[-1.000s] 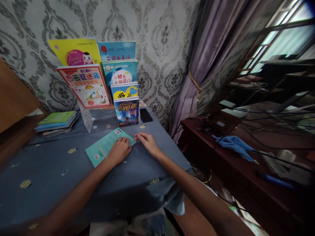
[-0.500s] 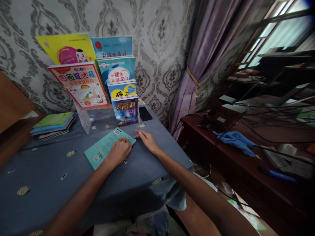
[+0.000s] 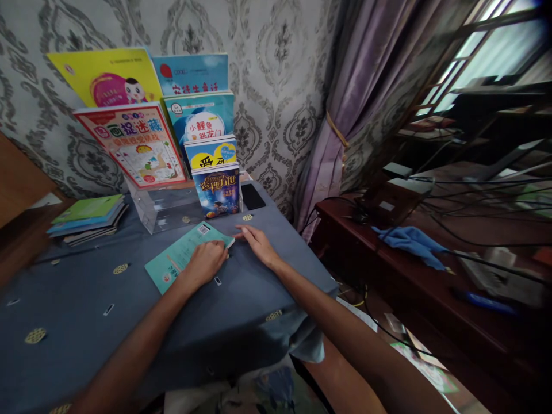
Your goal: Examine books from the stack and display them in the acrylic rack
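A thin teal booklet (image 3: 179,257) lies flat on the blue tablecloth (image 3: 86,310). My left hand (image 3: 204,263) rests on the booklet's near right part, fingers curled down against it. My right hand (image 3: 257,244) lies flat on the cloth just right of the booklet's corner, fingers stretched toward it and about touching its edge. Behind them a clear stand (image 3: 166,208) holds several upright children's books; a dark blue book (image 3: 218,191) is the front one.
A stack of thin books (image 3: 88,217) lies at the table's left. A black phone (image 3: 252,196) lies beside the stand. To the right are a purple curtain (image 3: 345,115), a dark wooden bench with a blue cloth (image 3: 409,240) and many cables.
Both hands keep their places on and beside the teal booklet. The view has shifted slightly, so everything sits a little further left and up in the picture.
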Action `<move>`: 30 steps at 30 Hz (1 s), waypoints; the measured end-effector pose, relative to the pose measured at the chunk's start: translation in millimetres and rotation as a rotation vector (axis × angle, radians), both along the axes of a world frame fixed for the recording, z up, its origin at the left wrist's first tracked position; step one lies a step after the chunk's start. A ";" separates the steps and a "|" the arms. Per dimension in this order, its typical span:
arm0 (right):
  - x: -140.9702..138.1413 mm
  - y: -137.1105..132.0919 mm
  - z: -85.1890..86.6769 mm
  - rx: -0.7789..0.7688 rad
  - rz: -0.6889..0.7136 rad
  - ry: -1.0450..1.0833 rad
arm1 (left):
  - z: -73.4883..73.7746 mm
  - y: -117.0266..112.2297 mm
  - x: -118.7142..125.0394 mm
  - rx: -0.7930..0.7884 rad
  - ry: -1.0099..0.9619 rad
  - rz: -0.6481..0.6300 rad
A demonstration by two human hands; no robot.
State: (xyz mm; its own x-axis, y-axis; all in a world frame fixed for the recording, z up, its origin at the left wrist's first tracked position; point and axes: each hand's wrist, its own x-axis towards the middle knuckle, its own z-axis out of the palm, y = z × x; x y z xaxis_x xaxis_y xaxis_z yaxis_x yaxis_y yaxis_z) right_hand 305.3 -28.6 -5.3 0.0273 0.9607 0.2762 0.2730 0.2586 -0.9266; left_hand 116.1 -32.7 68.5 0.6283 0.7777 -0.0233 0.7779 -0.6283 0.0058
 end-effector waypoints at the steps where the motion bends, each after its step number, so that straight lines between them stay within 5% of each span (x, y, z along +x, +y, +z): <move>1: 0.0 -0.5 0.4 -0.001 0.000 0.007 | 0.0 0.8 -0.5 0.002 -0.003 -0.002; 30: -2.1 -7.8 7.6 0.066 0.010 0.067 | 8.5 9.3 -4.2 -0.012 -0.004 -0.032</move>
State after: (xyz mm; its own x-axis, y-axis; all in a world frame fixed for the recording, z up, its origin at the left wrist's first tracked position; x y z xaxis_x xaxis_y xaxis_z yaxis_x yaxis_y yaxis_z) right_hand 303.2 -36.4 2.2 0.0380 0.9409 0.3367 0.2080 0.3221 -0.9236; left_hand 111.9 -23.4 77.0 0.6531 0.7567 -0.0300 0.7572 -0.6529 0.0167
